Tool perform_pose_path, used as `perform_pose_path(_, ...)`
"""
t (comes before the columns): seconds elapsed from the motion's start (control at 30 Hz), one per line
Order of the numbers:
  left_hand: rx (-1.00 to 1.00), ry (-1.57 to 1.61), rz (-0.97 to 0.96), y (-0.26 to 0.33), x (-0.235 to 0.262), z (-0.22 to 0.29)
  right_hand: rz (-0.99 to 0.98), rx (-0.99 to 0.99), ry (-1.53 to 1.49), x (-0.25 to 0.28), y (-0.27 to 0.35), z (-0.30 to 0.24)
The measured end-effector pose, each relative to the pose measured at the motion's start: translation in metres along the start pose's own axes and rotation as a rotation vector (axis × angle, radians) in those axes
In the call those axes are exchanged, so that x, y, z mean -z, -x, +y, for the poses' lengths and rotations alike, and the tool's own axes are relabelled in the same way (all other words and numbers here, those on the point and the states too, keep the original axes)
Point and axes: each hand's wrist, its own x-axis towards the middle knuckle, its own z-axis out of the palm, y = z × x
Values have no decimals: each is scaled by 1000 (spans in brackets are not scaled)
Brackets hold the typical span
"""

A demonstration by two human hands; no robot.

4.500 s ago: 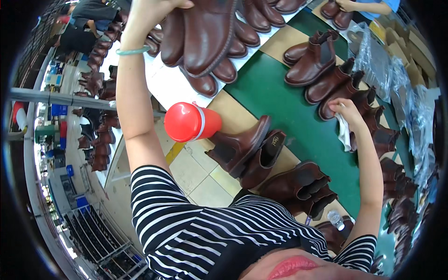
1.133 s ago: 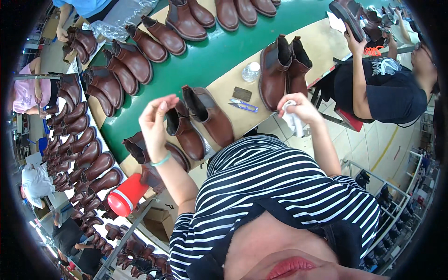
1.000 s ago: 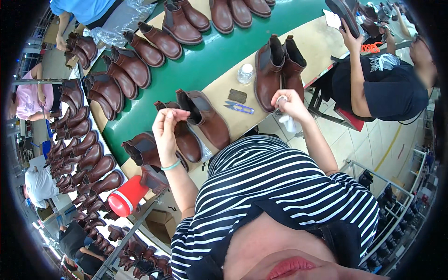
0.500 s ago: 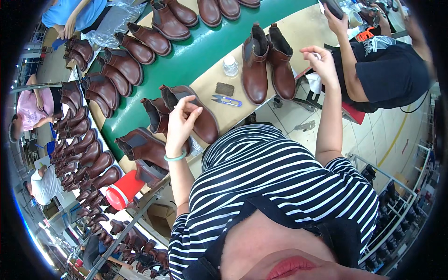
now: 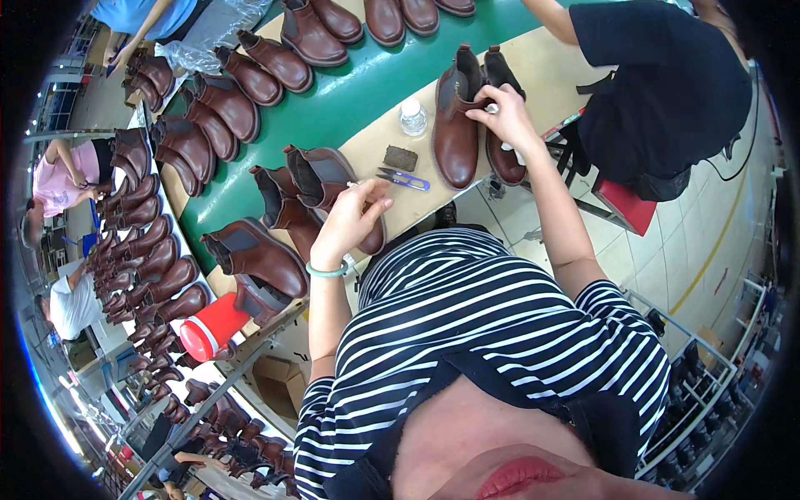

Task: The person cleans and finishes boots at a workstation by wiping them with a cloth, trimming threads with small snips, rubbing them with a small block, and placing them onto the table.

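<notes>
Two upright brown ankle boots stand ahead of me on the table. My right hand (image 5: 510,125) reaches over the right boot (image 5: 505,160), beside the top of the left boot (image 5: 455,137). Its thumb and fingers are pinched together, with something small and white at them that I cannot make out. To the left, my left hand (image 5: 354,218) hovers over another pair of boots, partly hiding the nearest boot (image 5: 321,171). Its fingers are curled toward the thumb, with a small white spot at the tips. Thread snips (image 5: 405,179) with blue handles lie between the hands, next to a dark block (image 5: 401,158).
A clear bottle (image 5: 412,117) with a white cap stands left of the upright pair. More brown boots line the green table (image 5: 350,96). A red container (image 5: 213,326) is at the left. A co-worker in a black shirt (image 5: 667,92) sits close on the right, by a red seat (image 5: 625,207).
My right hand has come left, from beside the upright pair to over it. My left hand has shifted right and slightly down. The co-worker on the right has leaned toward the far side.
</notes>
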Motion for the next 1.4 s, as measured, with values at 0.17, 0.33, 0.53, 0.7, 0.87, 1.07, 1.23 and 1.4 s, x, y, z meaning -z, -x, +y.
perform_pose_path(0.17,122,56,73,31,10,-12,33,-45,-215,14,-11,22)
perform_pose_path(0.33,166,145,238,60,19,-27,-66,-209,-489,41,-10,34)
perform_pose_path(0.53,159,194,278,74,25,-39,-97,-151,-623,87,-12,20)
perform_pose_path(0.7,119,212,263,66,39,-37,-115,-104,-536,125,-24,-15)
perform_pose_path(0.87,82,213,242,66,52,-32,-146,40,-492,147,-46,-63)
perform_pose_path(1.07,7,228,272,67,73,-32,-202,199,-433,152,-78,-128)
perform_pose_path(1.23,-122,370,386,63,95,-32,-270,261,-437,141,-101,-191)
perform_pose_path(1.4,-539,156,723,38,145,23,-511,465,-256,87,-140,-264)
